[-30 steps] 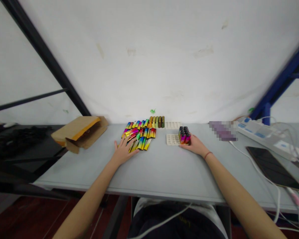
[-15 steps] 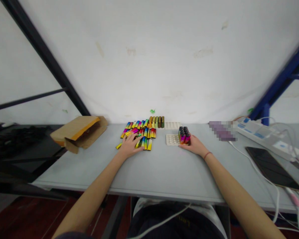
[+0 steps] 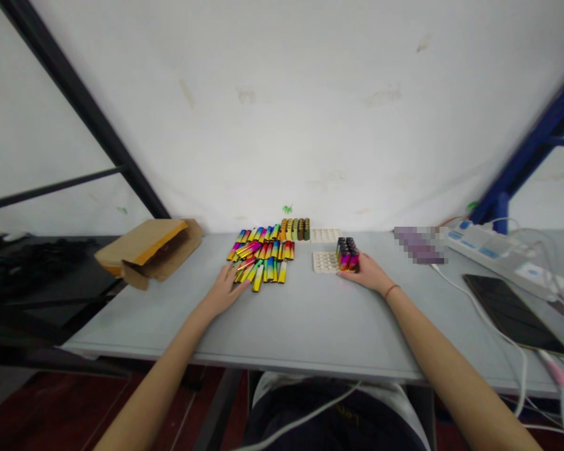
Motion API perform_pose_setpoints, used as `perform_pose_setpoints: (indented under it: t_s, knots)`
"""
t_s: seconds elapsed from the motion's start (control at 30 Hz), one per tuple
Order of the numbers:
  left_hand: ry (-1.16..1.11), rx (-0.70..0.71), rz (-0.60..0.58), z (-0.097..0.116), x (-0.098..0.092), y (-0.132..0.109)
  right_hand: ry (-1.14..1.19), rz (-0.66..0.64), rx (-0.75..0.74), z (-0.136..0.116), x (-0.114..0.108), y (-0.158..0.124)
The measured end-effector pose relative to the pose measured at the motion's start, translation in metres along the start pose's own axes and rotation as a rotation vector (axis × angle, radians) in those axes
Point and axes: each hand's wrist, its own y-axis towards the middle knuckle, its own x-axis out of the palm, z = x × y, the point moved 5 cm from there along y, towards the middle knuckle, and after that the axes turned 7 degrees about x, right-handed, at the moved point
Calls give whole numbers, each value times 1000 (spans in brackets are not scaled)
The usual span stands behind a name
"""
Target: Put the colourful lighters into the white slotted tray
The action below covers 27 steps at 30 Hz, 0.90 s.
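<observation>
Shiny rainbow-coloured metallic tubes (image 3: pixel 266 250) lie in loose rows on the grey table; their exact kind is unclear. My left hand (image 3: pixel 222 293) rests at the near left edge of this pile, fingers spread, touching the outermost tubes and holding none. A white tray with round hollows (image 3: pixel 326 263) lies to the right. Dark-topped purple and orange tubes (image 3: pixel 348 255) stand upright packed on its right end. Around that end my right hand (image 3: pixel 367 273) is curled, thumb along the near side, its other fingers partly hidden behind.
Behind the pile, a group of gold and green tubes (image 3: pixel 295 229) stands upright beside a second white tray (image 3: pixel 326 235). An opened cardboard box (image 3: pixel 145 250) sits left. A power strip (image 3: pixel 501 257), a phone (image 3: pixel 514 313) and white cables occupy the right. A wall closes off the back.
My left hand has drawn back left and toward me off the pile. Several tubes at the near left now lie shifted, one nearer me. My right hand has stayed put.
</observation>
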Motion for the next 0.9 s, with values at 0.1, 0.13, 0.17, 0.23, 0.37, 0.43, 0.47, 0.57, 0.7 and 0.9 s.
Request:
perform_pose_setpoints:
  t_s: [0.1, 0.13, 0.17, 0.23, 0.37, 0.43, 0.47, 0.57, 0.7, 0.9]
  knots:
    - [36, -70, -16, 18, 10, -5, 2, 5, -4, 1, 0, 0]
    - [63, -84, -12, 27, 12, -5, 0, 7, -5, 1, 1, 0]
    - [94, -88, -9, 35, 13, -3, -3, 10, -3, 1, 1, 0]
    - [155, -65, -24, 50, 11, 0, -10, 12, 6, 2, 1, 0]
    - [210, 84, -136, 62, 4, 2, -8, 1, 7, 0, 0, 0]
    - [213, 180, -197, 60, 1, 3, 8, -2, 3, -1, 0, -1]
    - [215, 219, -214, 58, 0, 3, 17, -2, 5, -1, -1, -1]
    - [217, 288, -196, 51, -2, 12, 26, 4, 12, -1, -1, -1]
    - [204, 338, -135, 48, 1, 32, 10, 5, 19, -2, -1, -1]
    - [183, 324, -28, 62, -6, 45, 0, 1, 14, -2, -1, -1]
